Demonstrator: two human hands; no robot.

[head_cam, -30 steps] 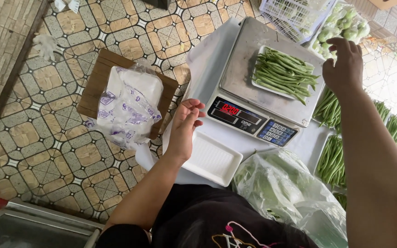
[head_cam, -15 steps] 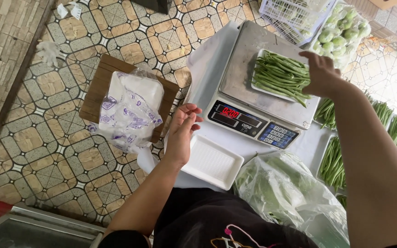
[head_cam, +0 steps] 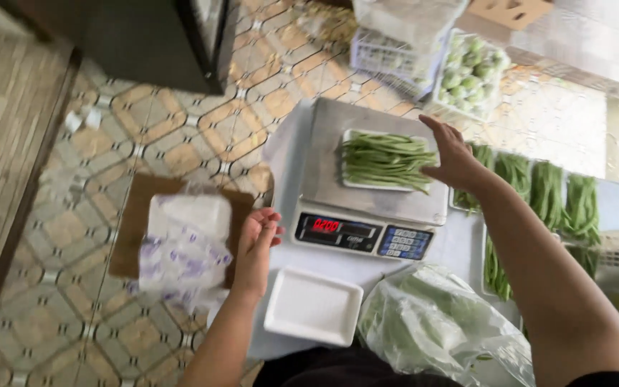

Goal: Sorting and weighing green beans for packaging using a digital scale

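Note:
A white tray of green beans (head_cam: 385, 159) lies on the steel pan of a digital scale (head_cam: 374, 179) with a lit red display. My right hand (head_cam: 453, 154) reaches in from the right with fingers spread, touching the right end of the beans; whether it grips them I cannot tell. My left hand (head_cam: 258, 240) hovers open, palm up, just left of the scale's display, holding nothing. An empty white foam tray (head_cam: 313, 315) sits below the scale, near my body.
A clear plastic bag of greens (head_cam: 431, 326) lies at bottom right. More trays of green beans (head_cam: 539, 193) line the right. Bagged white trays (head_cam: 184, 240) rest on a cardboard box on the tiled floor. A crate and bagged round green produce (head_cam: 471, 72) stand behind the scale.
My right hand came down from beside the bagged produce to the right end of the beans on the scale. My left hand stayed by the display.

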